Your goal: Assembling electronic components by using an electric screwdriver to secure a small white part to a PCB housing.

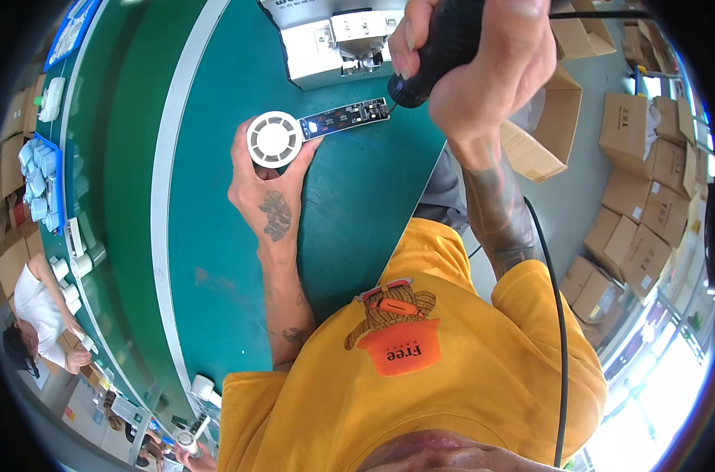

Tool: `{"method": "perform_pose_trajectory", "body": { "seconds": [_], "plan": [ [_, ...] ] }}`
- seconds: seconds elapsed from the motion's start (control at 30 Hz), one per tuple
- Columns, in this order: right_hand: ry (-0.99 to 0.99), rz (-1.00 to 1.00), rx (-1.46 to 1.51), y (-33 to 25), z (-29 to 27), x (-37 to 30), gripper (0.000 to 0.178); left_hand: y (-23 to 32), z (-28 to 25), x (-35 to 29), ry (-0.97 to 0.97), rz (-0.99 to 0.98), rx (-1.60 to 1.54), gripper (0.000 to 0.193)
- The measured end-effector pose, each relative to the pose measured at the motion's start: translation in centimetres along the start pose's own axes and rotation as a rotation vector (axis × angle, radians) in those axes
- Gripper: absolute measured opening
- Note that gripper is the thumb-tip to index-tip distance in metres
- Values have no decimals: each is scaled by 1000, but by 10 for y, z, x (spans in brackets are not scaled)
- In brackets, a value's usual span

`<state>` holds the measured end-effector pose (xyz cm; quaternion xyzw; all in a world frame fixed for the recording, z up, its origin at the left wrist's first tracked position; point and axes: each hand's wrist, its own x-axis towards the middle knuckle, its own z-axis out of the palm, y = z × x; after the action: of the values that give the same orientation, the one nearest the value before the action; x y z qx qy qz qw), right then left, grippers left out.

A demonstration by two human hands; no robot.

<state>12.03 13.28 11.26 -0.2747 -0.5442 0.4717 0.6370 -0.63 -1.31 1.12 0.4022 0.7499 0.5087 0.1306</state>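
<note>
My left hand (269, 185) is closed around a round white slotted housing (275, 139). From its right side sticks out a narrow dark circuit board (346, 118), with a small bluish-white light glowing near the housing. My right hand (491, 71) grips a black electric screwdriver (444, 47), tilted so that its thin bit reaches the far right end of the board. Whether the bit touches a screw is too small to tell. Just beyond the board stands a silver metal machine (357, 43) on the green work surface (350, 189).
A black cable (560, 338) hangs down beside my right arm. Open cardboard boxes (558, 130) stand right of the bench, with stacked cartons (641, 220) farther off. Along the left runs a green conveyor belt (114, 157); beyond it are a blue tray (44, 182) and a co-worker (47, 307).
</note>
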Motion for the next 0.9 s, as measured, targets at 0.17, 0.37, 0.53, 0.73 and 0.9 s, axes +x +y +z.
{"method": "perform_pose_trajectory", "body": {
  "seconds": [0.17, 0.37, 0.53, 0.73, 0.9],
  "plan": [
    [81, 141, 227, -5, -1, -11, 74, 3, 1, 5, 27, 71, 74, 69],
    [45, 83, -20, -7, 3, -20, 83, 0, 2, 7, 37, 78, 57, 70],
    [-61, 278, 480, -7, -14, -7, 79, 1, 2, 1, 17, 0, 0, 70],
    [-285, -264, 259, 1, 7, 55, 46, 9, 2, -4, -17, -6, 4, 72],
    [-188, -575, 127, 20, 58, 61, 34, 0, 1, -6, 14, -12, -3, 72]
  ]
}}
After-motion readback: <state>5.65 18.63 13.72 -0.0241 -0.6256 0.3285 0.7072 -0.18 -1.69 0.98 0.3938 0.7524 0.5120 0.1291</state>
